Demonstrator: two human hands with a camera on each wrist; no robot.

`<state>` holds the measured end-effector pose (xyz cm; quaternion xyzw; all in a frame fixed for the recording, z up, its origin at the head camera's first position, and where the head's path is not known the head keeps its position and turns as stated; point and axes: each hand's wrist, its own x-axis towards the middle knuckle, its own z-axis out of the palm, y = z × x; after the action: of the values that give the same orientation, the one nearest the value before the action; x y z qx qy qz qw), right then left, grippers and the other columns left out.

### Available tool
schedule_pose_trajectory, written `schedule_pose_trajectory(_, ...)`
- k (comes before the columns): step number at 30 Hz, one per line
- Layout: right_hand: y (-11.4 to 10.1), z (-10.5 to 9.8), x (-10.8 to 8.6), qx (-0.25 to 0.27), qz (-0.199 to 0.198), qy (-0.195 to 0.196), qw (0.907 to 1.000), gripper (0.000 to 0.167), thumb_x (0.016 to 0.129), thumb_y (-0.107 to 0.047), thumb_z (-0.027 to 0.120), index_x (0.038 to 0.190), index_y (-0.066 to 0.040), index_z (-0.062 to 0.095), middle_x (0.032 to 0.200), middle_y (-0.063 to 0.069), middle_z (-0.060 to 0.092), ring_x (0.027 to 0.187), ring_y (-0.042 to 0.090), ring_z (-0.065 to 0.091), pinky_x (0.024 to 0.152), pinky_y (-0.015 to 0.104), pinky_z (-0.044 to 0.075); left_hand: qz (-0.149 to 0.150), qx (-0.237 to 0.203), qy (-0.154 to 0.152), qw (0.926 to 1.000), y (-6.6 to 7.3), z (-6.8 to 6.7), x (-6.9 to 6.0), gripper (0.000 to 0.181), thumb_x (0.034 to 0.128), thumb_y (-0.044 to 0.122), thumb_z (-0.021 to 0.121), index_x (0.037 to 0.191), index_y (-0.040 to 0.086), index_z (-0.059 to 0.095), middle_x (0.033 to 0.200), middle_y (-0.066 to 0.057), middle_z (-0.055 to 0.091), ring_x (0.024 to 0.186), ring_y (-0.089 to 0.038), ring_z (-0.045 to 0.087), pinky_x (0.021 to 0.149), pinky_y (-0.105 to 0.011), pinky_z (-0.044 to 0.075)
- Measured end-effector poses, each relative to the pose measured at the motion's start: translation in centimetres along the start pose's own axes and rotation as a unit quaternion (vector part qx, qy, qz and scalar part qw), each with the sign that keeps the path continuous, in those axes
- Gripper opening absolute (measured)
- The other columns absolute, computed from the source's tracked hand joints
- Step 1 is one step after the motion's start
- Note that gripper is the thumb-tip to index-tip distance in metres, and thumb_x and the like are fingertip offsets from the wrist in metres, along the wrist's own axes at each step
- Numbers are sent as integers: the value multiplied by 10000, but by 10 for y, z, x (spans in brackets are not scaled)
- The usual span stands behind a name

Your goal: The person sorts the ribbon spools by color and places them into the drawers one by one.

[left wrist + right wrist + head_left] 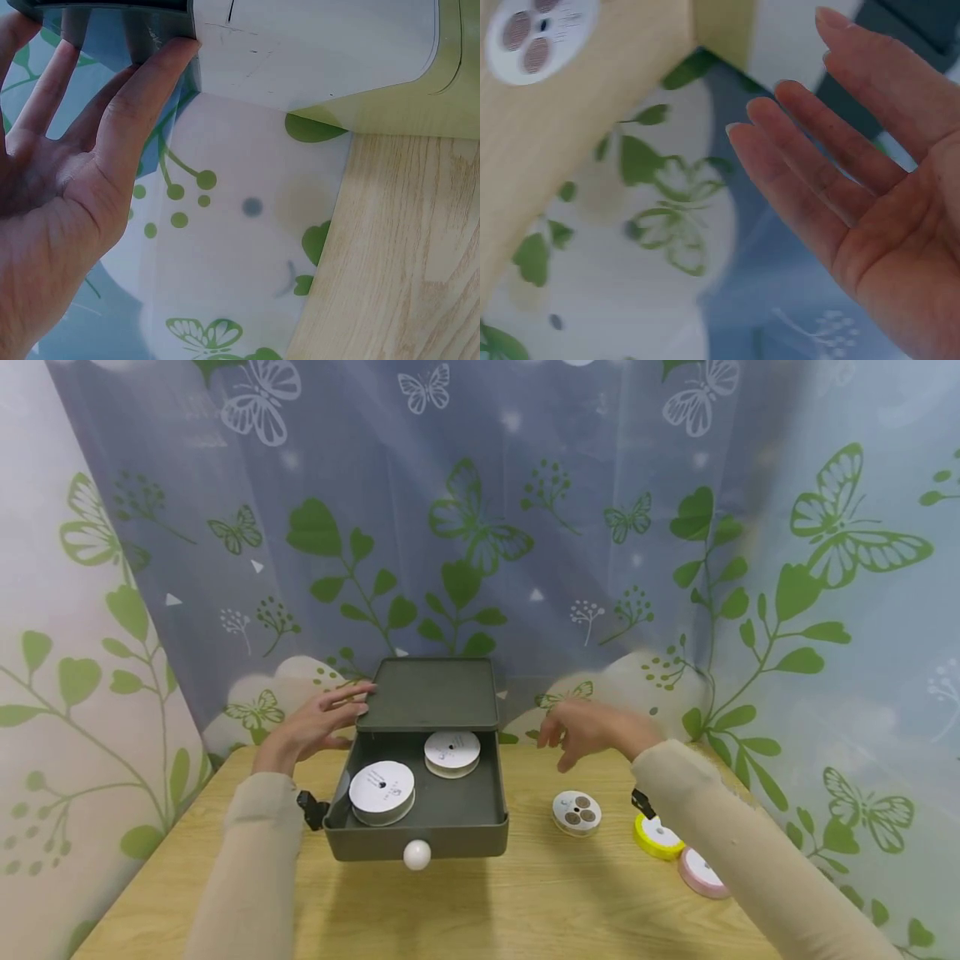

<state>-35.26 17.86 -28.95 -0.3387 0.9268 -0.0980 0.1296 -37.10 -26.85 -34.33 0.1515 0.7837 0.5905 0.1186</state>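
Note:
A dark grey drawer box (435, 693) has its drawer (457, 843) pulled out, with a round white knob (417, 855) on the front. Two white-labelled ribbon spools lie in the drawer, one ribbon spool (381, 787) at front left and the other ribbon spool (452, 750) at back right. My left hand (311, 727) touches the upper left side of the box with fingers extended; its fingertips (176, 56) meet the dark edge in the left wrist view. To the right of the box, my right hand (592, 727) is in the air, holding nothing, its fingers loosely bent.
On the wooden table (540, 910), right of the box, lies a spool with round brown openings (577, 813). Further right are a yellow ribbon spool (658, 837) and a pink ribbon spool (702, 872), partly behind the right forearm. A patterned curtain (570, 560) hangs behind.

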Motion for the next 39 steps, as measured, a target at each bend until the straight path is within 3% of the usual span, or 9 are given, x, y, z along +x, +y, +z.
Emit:
schedule_pose_trajectory(9, 31, 38, 10, 23, 301, -295, 9991, 433, 795, -99, 896, 1205, -108, 757, 1182, 155, 741, 1018, 270, 743, 854, 352, 633, -13, -21, 25, 10000, 0, 0, -1, 629, 1081, 347, 554, 1638, 199, 302, 1752, -125, 78, 1590, -486, 79, 1200, -709, 301)
schedule_pose_trajectory(17, 40, 58, 10, 330, 719, -444, 9959, 445, 782, -74, 897, 1198, -149, 759, 1228, 158, 708, 1042, 280, 717, 852, 393, 635, -45, -14, 33, 10000, 1, 0, -1, 620, 1085, 340, 545, 1639, 206, 300, 1752, -129, 81, 1593, -474, 84, 1203, -703, 303)
schedule_pose_trajectory(22, 45, 71, 8, 469, 960, -486, 9931, 524, 786, -113, 903, 1274, -185, 727, 1317, 180, 660, 1020, 275, 718, 833, 414, 634, -72, -17, 33, 10000, 1, 1, -1, 619, 1085, 340, 546, 1639, 210, 300, 1752, -130, 77, 1593, -473, 86, 1205, -699, 303)
schedule_pose_trajectory(27, 55, 87, 7, 568, 869, -516, 9933, 659, 768, -102, 916, 1373, -167, 662, 1433, 243, 546, 1227, 441, 621, 965, 540, 576, -100, -43, 21, 9999, 2, 1, -1, 622, 1086, 339, 545, 1641, 210, 295, 1752, -132, 67, 1594, -473, 79, 1207, -701, 295)
schedule_pose_trajectory(30, 60, 96, 6, 716, 836, -477, 9928, 697, 739, -58, 920, 1377, -157, 659, 1447, 248, 492, 1284, 460, 549, 995, 557, 537, -90, -57, 20, 9999, 2, 1, -1, 624, 1085, 341, 546, 1641, 210, 295, 1752, -132, 68, 1594, -475, 76, 1207, -701, 296)
schedule_pose_trajectory(34, 63, 105, 5, 643, 795, -421, 9939, 685, 713, -45, 920, 1340, -191, 686, 1376, 204, 497, 1170, 333, 526, 935, 477, 505, -83, -74, 11, 9999, 2, 1, -2, 617, 1088, 338, 539, 1640, 212, 296, 1752, -128, 73, 1595, -470, 82, 1208, -697, 299)
schedule_pose_trajectory(39, 67, 110, 4, 591, 683, -485, 9947, 682, 724, -11, 883, 1336, -219, 663, 1301, 166, 486, 1018, 264, 452, 808, 404, 452, -76, -50, 7, 10000, 1, 1, -2, 619, 1087, 343, 542, 1640, 215, 297, 1753, -127, 74, 1594, -473, 87, 1202, -693, 309)
